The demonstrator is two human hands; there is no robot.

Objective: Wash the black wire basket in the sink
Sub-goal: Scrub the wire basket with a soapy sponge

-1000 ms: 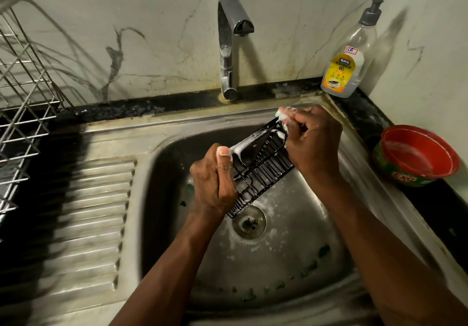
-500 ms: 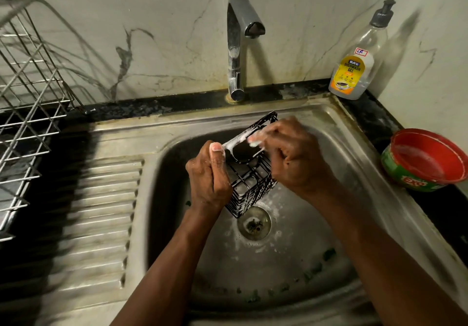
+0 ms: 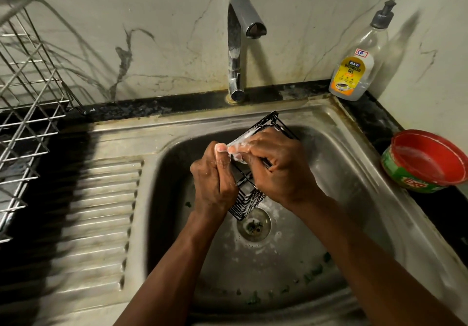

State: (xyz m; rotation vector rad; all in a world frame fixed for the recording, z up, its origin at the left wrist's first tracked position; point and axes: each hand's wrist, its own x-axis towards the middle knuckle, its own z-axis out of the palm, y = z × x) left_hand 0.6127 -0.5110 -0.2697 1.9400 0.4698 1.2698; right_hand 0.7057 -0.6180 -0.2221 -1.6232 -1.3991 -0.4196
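The black wire basket [image 3: 249, 203] hangs tilted over the steel sink [image 3: 336, 163], above the drain [image 3: 254, 225]. Its soapy top corner [image 3: 268, 120] sticks up behind my fingers. My left hand [image 3: 215, 181] grips the basket's left side, thumb up against the foamy rim. My right hand [image 3: 278, 166] lies over the basket's middle, fingers curled on the rim with white foam between them. I cannot tell whether it holds a scrubber. Most of the basket is hidden by both hands.
The chrome tap [image 3: 239, 44] stands behind the sink, with no water running. A dishwash gel bottle [image 3: 357, 62] is at the back right corner. A red and green soap tub [image 3: 428, 161] sits on the right counter. A wire dish rack [image 3: 27, 92] stands left of the ribbed drainboard [image 3: 98, 214].
My right hand slid from the basket's upper right corner down along the rim towards my left hand. The basket turned more upright.
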